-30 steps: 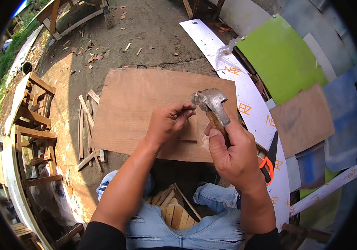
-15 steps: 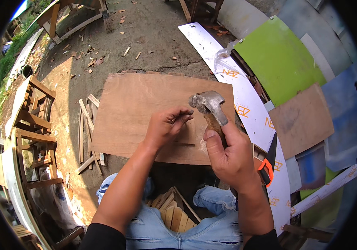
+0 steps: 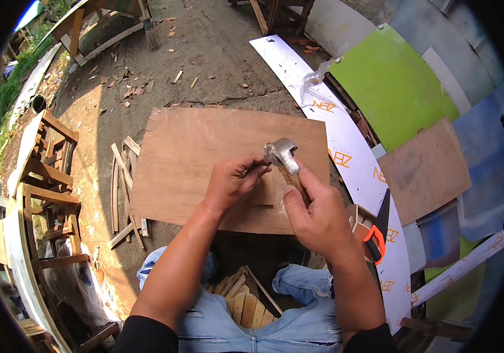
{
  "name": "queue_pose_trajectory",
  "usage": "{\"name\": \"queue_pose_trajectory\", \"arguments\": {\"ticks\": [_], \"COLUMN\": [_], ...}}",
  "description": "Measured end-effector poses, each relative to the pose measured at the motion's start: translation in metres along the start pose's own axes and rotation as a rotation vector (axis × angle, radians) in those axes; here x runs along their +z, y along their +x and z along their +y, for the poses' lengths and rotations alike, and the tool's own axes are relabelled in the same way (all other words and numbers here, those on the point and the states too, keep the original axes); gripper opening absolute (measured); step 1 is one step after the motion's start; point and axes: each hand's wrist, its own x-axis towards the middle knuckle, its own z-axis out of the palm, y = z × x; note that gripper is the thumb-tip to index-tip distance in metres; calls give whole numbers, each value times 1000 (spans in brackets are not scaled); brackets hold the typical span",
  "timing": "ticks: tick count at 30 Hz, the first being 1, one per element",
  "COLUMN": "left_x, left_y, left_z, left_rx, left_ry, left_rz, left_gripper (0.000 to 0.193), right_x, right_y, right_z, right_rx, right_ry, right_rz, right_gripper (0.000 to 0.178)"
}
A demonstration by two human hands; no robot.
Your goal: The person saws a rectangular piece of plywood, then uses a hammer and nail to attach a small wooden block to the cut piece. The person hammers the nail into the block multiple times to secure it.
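My right hand (image 3: 322, 217) is wrapped round the wooden handle of a claw hammer (image 3: 281, 154), its thumb laid along the handle. The metal head is close by the fingertips of my left hand (image 3: 237, 182). Those fingertips are pinched together above the board; what they hold, if anything, is mostly hidden by the hand and the hammer head. Below both hands lies a brown plywood board (image 3: 175, 159). A smaller piece of wood (image 3: 264, 193) rests on it, partly behind my left hand.
At the right, a handsaw (image 3: 377, 235) with an orange and black handle lies by a long white printed strip (image 3: 346, 159). Green sheet (image 3: 393, 82) and brown sheet (image 3: 425, 170) lie beyond. Wooden strips (image 3: 123, 188) lie left of the board; wooden frames (image 3: 52, 194) stand farther left.
The hammer in my right hand has come down and slightly left, its head now right at my left fingertips. My left hand has barely moved.
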Motion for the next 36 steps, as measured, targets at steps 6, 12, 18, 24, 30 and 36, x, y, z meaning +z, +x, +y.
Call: {"name": "queue_pose_trajectory", "arguments": {"ticks": [6, 12, 18, 24, 30, 36], "left_x": [0, 0, 2, -8, -19, -20], "left_y": [-1, 0, -2, -2, -2, -4], "left_z": [3, 4, 2, 3, 9, 14], "left_rx": [6, -68, 4, 74, -2, -45], "left_ry": [2, 11, -36, -78, 35, -38], "left_rz": [-7, -32, 19, 83, -55, -199], "left_gripper": [13, 15, 12, 11, 8, 12], "right_x": [-2, -1, -7, 8, 28, 18], "right_y": [0, 2, 6, 33, 36, 39], "right_z": [-1, 2, 20, 74, 121, 105], "right_rx": [111, 31, 201, 169, -7, -19], "right_ry": [49, 39, 27, -349, -584, -656], "right_rz": [-19, 12, 48, 95, 43, 67], "right_gripper": [50, 48, 50, 52, 51, 44]}}
